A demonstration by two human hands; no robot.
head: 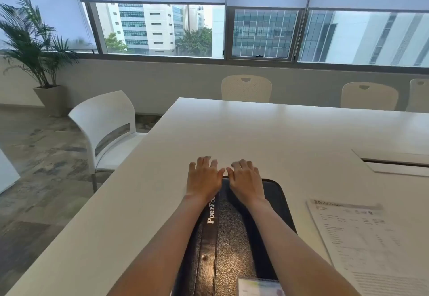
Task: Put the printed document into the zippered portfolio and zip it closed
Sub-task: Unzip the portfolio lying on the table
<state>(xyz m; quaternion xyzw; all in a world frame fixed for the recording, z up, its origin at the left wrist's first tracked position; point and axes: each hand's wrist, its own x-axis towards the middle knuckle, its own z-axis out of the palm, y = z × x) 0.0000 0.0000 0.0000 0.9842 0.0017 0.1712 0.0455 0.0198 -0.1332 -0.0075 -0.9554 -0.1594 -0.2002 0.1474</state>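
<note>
A black leather portfolio (234, 233) with white "PORTFO" lettering lies closed on the white table (255, 133) right in front of me. My left hand (203, 179) rests palm down at its far left corner, fingers spread past the edge onto the table. Beside it, my right hand (246, 179) lies palm down on the far edge, fingers slightly curled. The printed document (366, 244), white sheets with text, sits flat on the table to the right of the portfolio. Whether the zipper is closed is hidden.
A small pale card (260, 287) lies on the portfolio's near end. A cable hatch (394, 162) is set in the table at right. White chairs (106, 128) stand at the left and along the far side. A potted palm (39, 47) stands in the corner.
</note>
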